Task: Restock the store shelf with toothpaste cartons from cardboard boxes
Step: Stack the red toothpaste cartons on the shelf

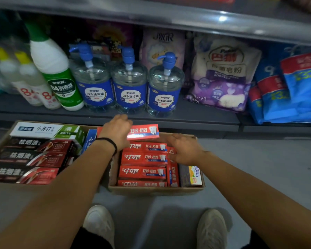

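Two open cardboard boxes sit on the floor below the shelf. The right box [156,191] holds several red toothpaste cartons [142,158] stacked flat, plus a yellow-and-white carton [195,175] at its right side. My left hand [118,131] grips one red toothpaste carton [144,132] lifted above the stack. Over the box's right part, my right hand [184,148] rests on the upright red cartons, fingers loosely spread. The left box [0,146] holds dark red-and-black cartons [31,157] and a white-and-green carton [48,130].
The bottom shelf [115,115] behind the boxes carries three clear pump bottles [129,87] with blue labels, a green-and-white disinfectant bottle [56,74], a purple soap powder bag [223,74] and blue packs [285,92]. An upper shelf edge [169,20] overhangs. My shoes [101,223] stand on grey floor.
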Tool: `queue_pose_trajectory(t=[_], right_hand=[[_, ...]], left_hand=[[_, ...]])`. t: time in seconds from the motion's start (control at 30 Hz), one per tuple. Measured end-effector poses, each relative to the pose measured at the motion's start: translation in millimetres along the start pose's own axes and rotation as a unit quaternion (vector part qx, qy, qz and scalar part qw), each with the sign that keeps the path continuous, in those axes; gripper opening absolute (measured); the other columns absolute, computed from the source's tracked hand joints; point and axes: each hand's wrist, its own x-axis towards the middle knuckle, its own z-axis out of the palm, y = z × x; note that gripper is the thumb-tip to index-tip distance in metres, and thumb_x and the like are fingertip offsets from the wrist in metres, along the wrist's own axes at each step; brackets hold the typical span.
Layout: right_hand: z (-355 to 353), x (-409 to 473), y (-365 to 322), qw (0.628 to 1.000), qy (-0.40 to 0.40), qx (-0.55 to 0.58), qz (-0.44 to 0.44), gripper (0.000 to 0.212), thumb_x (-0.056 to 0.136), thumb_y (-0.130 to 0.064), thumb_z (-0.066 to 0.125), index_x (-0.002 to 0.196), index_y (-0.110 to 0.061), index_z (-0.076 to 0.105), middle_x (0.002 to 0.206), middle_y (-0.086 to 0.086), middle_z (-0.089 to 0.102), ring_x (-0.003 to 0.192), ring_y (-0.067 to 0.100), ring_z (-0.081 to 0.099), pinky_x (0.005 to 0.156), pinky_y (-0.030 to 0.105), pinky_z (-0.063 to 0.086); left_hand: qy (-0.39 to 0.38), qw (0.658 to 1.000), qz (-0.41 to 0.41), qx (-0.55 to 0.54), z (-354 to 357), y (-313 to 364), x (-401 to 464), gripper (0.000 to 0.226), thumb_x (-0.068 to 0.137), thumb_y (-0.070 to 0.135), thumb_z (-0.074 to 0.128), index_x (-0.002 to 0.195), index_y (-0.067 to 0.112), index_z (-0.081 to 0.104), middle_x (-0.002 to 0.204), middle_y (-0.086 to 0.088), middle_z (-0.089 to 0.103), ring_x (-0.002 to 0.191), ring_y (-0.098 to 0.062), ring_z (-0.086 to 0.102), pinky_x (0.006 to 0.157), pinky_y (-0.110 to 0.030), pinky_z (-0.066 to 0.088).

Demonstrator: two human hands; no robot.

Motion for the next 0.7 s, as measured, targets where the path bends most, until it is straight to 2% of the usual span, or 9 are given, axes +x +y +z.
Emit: queue_pose_trajectory(t=[0.2,0.4,0.7], right_hand=[[42.1,23.4,-7.6,0.998,-0.046,0.028,0.020,0.064,0.088,-0.042,0.064,0.142,-0.025,0.035,0.141,0.003,0.048,0.125,0.022,0.049,0.103,0.040,0.043],[85.0,53.3,-9.0,0.996,-0.090,0.021,0.017,0.068,0.088,-0.034,0.063,0.146,-0.022,0.029,0.148,0.006,0.039,0.132,0.023,0.041,0.107,0.041,0.039],[115.2,63.2,-8.5,0.997,-0.063,0.036,0.037,0.077,0.082,-0.024,0.072,0.144,-0.020,0.026,0.145,0.005,0.033,0.134,0.023,0.034,0.105,0.042,0.041]], left_hand=[[0.035,0.999,0.016,-0.016,-3.2,-11.7,12.8,0.047,0.074,0.027,0.076,0.114,0.014,0.055,0.115,-0.003,0.049,0.113,-0.020,0.046,0.088,-0.038,0.048],[0.029,0.999,0.026,-0.033,11.7,-18.4,31.4,0.051,0.075,0.027,0.076,0.118,0.013,0.052,0.118,-0.005,0.047,0.115,-0.021,0.043,0.089,-0.039,0.047],[0.005,0.999,0.023,-0.044,31.0,-29.6,39.5,0.051,0.076,0.033,0.076,0.118,0.015,0.052,0.120,-0.004,0.047,0.116,-0.020,0.043,0.087,-0.038,0.045]])
